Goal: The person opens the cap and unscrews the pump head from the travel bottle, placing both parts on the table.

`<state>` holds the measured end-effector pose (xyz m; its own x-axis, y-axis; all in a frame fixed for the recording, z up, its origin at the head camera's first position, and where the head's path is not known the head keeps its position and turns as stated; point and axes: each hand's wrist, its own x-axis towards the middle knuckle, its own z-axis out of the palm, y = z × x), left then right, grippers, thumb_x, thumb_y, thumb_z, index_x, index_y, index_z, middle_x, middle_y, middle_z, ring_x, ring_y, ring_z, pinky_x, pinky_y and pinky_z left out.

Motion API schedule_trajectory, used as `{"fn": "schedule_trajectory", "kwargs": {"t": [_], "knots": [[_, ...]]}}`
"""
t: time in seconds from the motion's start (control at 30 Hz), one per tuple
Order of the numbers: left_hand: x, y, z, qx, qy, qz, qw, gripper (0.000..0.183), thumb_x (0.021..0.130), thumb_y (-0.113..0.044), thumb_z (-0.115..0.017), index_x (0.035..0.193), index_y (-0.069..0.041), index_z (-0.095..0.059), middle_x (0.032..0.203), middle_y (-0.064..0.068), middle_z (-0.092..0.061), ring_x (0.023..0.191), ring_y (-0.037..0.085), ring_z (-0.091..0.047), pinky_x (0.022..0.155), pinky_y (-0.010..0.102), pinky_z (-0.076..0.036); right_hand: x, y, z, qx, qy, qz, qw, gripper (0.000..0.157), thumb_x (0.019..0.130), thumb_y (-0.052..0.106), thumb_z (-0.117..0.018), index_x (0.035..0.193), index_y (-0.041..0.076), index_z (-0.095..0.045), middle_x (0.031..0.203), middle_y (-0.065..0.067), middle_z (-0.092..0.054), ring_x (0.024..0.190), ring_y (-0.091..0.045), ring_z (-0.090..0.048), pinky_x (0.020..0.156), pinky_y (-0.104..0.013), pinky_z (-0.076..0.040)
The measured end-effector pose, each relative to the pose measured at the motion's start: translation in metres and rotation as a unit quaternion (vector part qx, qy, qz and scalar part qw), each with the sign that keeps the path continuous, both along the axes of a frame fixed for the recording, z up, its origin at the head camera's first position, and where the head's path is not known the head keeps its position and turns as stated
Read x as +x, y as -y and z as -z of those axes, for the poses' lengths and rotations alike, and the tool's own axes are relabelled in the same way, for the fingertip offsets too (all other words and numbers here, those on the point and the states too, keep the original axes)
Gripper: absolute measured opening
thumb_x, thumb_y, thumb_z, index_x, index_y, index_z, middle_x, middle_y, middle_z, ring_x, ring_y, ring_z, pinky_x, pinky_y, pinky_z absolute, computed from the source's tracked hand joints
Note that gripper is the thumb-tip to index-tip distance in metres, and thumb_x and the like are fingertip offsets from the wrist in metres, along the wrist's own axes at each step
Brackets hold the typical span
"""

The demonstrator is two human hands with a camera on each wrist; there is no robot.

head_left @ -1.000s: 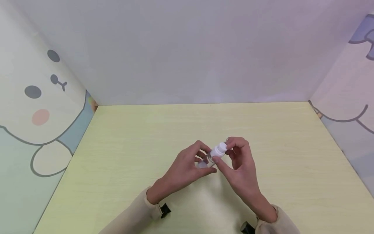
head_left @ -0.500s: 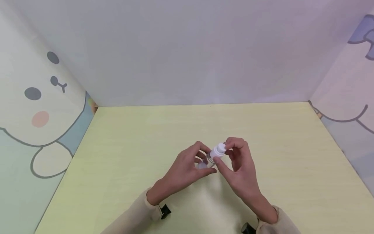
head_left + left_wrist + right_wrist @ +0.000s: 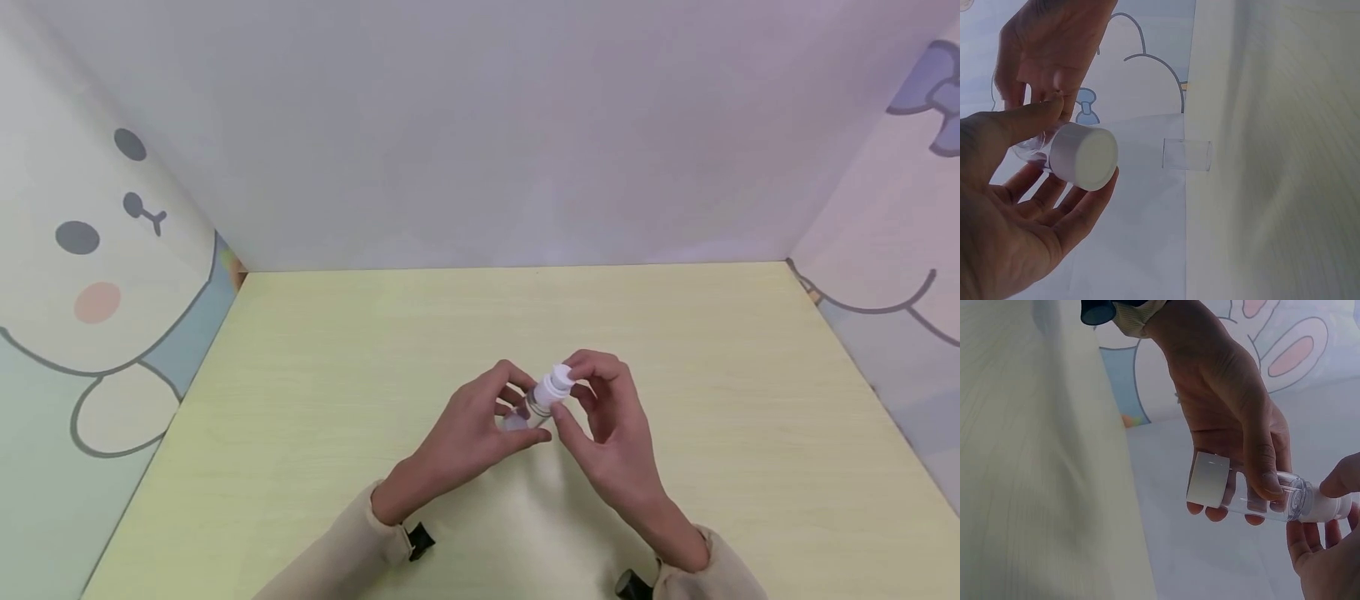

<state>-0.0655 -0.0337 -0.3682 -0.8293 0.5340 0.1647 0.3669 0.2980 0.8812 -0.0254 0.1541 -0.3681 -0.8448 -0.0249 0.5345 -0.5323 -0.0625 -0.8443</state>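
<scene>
My left hand (image 3: 480, 417) holds a small clear bottle (image 3: 1285, 515) with a white base and a white stepped top. Its thumb and fingers curl round the clear body, with the white base (image 3: 1096, 159) pointing down between them. On the upper end, the fingertips of my right hand (image 3: 615, 425) pinch the white top (image 3: 547, 392), thumb on the near side and index finger by the tip. The bottle is tilted, its top toward the right and away from me. In the head view, my left fingers partly hide the lower body.
A clear open cylinder (image 3: 1186, 155) stands on the pale wooden table (image 3: 360, 350), seen in the left wrist view beyond the bottle. Behind the table rises a plain pale wall (image 3: 517, 150). Side panels (image 3: 112, 275) with cartoon animals border it left and right.
My right thumb has shifted slightly toward the right side of the bottle's white top. The left hand keeps its hold, and the whole head view has shifted a little.
</scene>
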Motion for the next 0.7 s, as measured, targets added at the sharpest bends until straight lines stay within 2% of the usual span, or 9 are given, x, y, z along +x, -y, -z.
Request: {"fn": "schedule_trajectory", "kwargs": {"t": [0.23, 0.47, 0.7], "knots": [[0.0007, 0.0011, 0.0001, 0.002, -0.004, -0.001, 1.0, 0.048, 0.082, -0.014, -0.09, 0.117, -0.018, -0.057, 0.113, -0.008, -0.068, 0.093, 0.008, -0.067, 0.091, 0.027, -0.061, -0.0009, 0.0013, 0.0007, -0.015, -0.018, 0.009, 1.0, 0.048, 0.083, -0.029, -0.062, 0.124, -0.02, -0.039, 0.131, -0.013, -0.049, 0.118, -0.02, -0.057, 0.104, -0.023, -0.053], [0.0017, 0.0012, -0.0002, 0.003, -0.006, 0.002, 1.0, 0.047, 0.082, -0.014, -0.09, 0.116, -0.019, -0.057, 0.114, -0.009, -0.067, 0.094, 0.009, -0.068, 0.091, 0.027, -0.061, -0.0015, 0.0023, 0.0016, -0.024, -0.008, 0.02, 0.999, 0.05, 0.081, -0.027, -0.069, 0.121, -0.019, -0.04, 0.12, -0.007, -0.051, 0.106, -0.016, -0.057, 0.095, -0.021, -0.053], [0.0014, 0.0015, -0.0008, 0.002, -0.008, 0.0, 1.0, 0.048, 0.083, -0.014, -0.09, 0.117, -0.019, -0.057, 0.113, -0.008, -0.067, 0.093, 0.009, -0.068, 0.091, 0.027, -0.061, -0.0005, 0.0029, 0.001, -0.009, 0.014, 0.019, 1.0, 0.05, 0.081, -0.028, -0.067, 0.122, -0.018, -0.04, 0.121, -0.003, -0.049, 0.108, -0.014, -0.056, 0.098, -0.018, -0.053]]}}
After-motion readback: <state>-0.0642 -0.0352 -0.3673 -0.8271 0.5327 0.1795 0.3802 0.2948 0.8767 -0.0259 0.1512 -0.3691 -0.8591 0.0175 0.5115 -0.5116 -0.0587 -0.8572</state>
